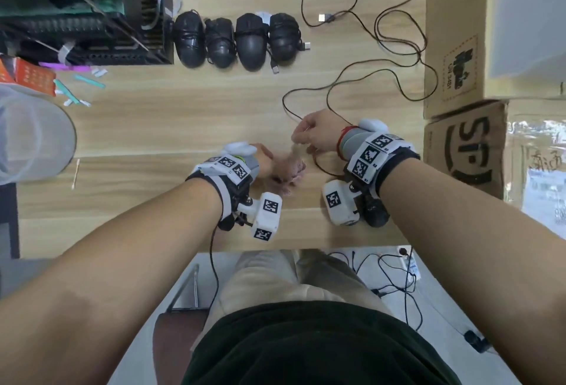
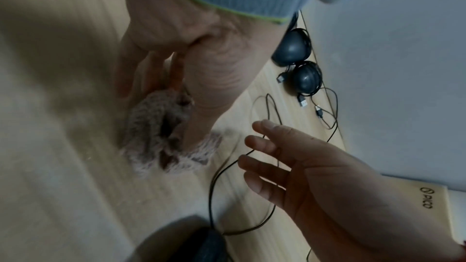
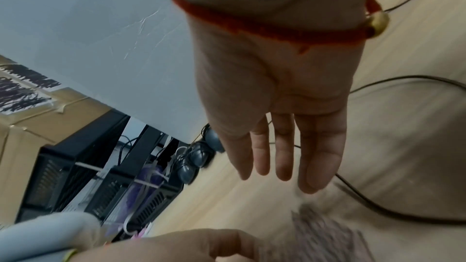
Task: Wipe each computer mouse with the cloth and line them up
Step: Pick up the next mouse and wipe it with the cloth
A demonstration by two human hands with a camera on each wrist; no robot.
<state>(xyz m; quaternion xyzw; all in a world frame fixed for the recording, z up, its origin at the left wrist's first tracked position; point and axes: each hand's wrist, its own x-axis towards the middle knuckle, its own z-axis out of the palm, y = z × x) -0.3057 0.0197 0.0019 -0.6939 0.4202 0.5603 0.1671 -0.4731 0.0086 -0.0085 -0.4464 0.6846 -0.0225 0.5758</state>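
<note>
Wooden desk [image 1: 153, 127]: left hand [image 2: 176, 63] pinching cloth [image 2: 161, 136]; right hand [image 3: 277, 117] flat, empty.

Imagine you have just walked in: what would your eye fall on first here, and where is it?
Four black mice lined up at the desk's far edge. Nearer, the left hand grips a pink cloth, while the right hand, fingers straight, hovers over a loose black cable.

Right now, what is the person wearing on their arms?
Bare forearms, no sleeves. Each wrist has a grey ribbed band edged in green, a strap of white blocks printed with black square codes, and a white camera box. The right wrist also has a red string bracelet with a gold bead.
</note>
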